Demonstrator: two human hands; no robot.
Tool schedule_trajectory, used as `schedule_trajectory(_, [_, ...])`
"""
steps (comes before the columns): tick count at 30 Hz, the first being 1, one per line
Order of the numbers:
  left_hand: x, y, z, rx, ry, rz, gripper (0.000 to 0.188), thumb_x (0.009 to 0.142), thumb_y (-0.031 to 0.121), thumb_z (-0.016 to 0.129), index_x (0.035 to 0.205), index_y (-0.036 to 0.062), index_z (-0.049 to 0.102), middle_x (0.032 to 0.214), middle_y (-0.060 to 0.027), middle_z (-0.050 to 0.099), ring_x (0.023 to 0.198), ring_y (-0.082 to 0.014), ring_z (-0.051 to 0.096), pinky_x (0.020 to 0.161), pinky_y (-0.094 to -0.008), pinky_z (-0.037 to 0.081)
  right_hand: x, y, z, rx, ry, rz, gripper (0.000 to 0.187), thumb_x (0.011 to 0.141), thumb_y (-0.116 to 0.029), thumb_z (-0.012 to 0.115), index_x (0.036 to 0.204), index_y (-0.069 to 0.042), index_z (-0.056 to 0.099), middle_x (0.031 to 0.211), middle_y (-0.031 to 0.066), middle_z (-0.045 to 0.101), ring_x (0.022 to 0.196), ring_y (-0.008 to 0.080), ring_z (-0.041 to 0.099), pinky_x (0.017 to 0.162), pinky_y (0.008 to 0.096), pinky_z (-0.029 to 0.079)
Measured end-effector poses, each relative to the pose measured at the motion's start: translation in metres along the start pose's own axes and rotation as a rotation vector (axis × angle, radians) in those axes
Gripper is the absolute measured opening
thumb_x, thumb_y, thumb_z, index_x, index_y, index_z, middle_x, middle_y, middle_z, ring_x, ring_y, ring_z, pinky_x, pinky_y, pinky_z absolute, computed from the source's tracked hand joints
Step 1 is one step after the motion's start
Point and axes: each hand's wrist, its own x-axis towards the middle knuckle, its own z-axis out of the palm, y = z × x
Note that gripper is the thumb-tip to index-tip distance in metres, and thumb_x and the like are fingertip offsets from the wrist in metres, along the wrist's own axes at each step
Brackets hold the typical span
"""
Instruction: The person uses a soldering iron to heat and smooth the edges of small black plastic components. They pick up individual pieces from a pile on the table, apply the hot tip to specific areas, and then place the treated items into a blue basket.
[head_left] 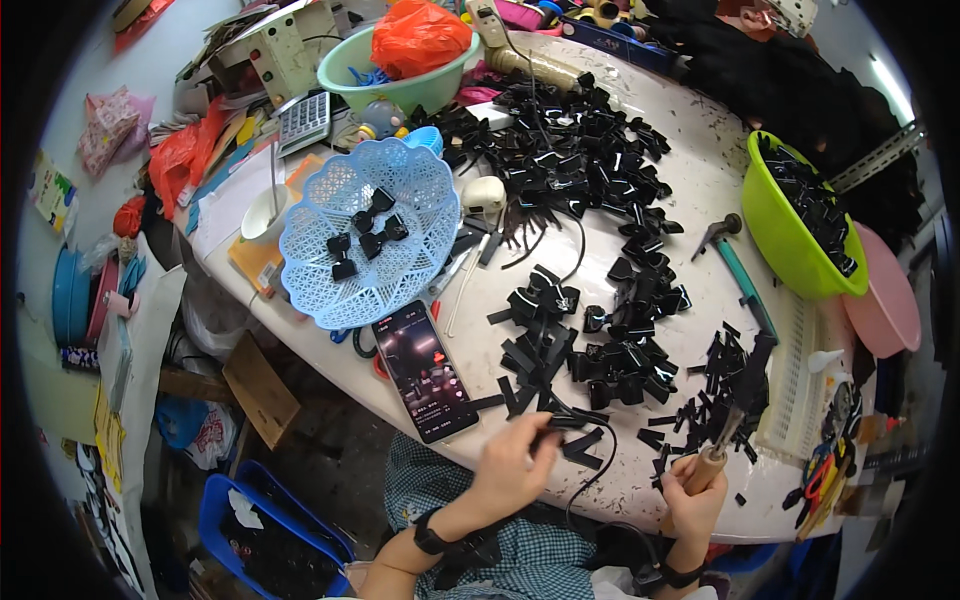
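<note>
My left hand (515, 468) is over the table's near edge, thumb and forefinger closing on a short black ribbon strip (570, 422). To the right, my right hand (694, 500) is wrapped round the wooden handle of a soldering iron (711, 462). Its metal shaft points up and away, toward a dark piece whose kind I cannot make out. Loose black strips (535, 362) lie just beyond my left hand. Small cut black pieces (712, 385) are scattered by the iron. Between them, black bows (625, 365) form a heap that runs to the back.
A phone (422, 372) lies left of my left hand, below a blue lattice basket (300, 235) holding several bows. A green basin (805, 270) of black pieces stands right, near a hammer (738, 270). Scissors (822, 470) lie far right. A black cord (600, 470) loops between my hands.
</note>
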Motion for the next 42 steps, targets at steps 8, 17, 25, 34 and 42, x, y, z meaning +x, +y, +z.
schedule_trajectory(8, [-0.008, 0.0, 0.046, -1.004, -0.416, -0.486, 0.017, 0.078, 0.006, 0.05, 0.093, -0.001, 0.047, 0.089, -0.0061, 0.054, 0.076, -0.0087, 0.052, 0.054, -0.02, 0.049, -0.004, -0.02, 0.033, -0.168, -0.049, -0.198, 0.018, 0.059, 0.003, 0.062, 0.066, -0.001, 0.046, 0.057, 0.001, 0.048, 0.046, 0.0052, 0.045, 0.042, 0.0173, 0.036])
schedule_trajectory(17, [-0.007, -0.004, 0.042, -1.086, -0.475, -0.597, 0.017, 0.078, 0.007, 0.051, 0.093, 0.0001, 0.048, 0.086, -0.0043, 0.052, 0.076, -0.0086, 0.052, 0.058, -0.0206, 0.05, -0.006, -0.013, 0.043, -0.056, -0.191, -0.135, 0.019, 0.061, 0.003, 0.062, 0.072, -0.001, 0.046, 0.062, 0.0028, 0.053, 0.049, 0.0049, 0.047, 0.043, 0.018, 0.037])
schedule_trajectory(25, [-0.003, -0.006, 0.042, -1.074, -0.542, -0.633, 0.021, 0.077, 0.009, 0.053, 0.095, -0.0013, 0.048, 0.085, -0.0061, 0.053, 0.074, -0.0108, 0.053, 0.059, -0.0218, 0.05, -0.003, -0.001, 0.038, -0.01, -0.17, -0.159, 0.02, 0.06, 0.003, 0.063, 0.072, -0.001, 0.046, 0.063, 0.002, 0.052, 0.049, 0.0041, 0.046, 0.043, 0.017, 0.035])
schedule_trajectory(34, [-0.002, -0.006, 0.032, -1.1, -0.54, -0.704, 0.022, 0.079, 0.006, 0.048, 0.1, -0.0014, 0.046, 0.096, -0.0102, 0.053, 0.082, -0.0136, 0.054, 0.066, -0.0241, 0.049, -0.003, -0.014, 0.036, -0.034, -0.157, -0.111, 0.023, 0.058, 0.003, 0.065, 0.069, -0.001, 0.046, 0.058, 0.0023, 0.052, 0.045, 0.0046, 0.047, 0.041, 0.0171, 0.037])
schedule_trajectory(42, [-0.003, -0.012, 0.029, -1.043, -0.475, -0.606, 0.029, 0.08, 0.001, 0.042, 0.109, -0.0035, 0.041, 0.104, -0.0094, 0.05, 0.092, -0.0141, 0.05, 0.079, -0.0271, 0.045, 0.002, -0.022, 0.032, 0.095, -0.281, 0.045, 0.021, 0.06, -0.001, 0.063, 0.074, -0.001, 0.047, 0.063, 0.0029, 0.054, 0.052, 0.0058, 0.049, 0.046, 0.0184, 0.04])
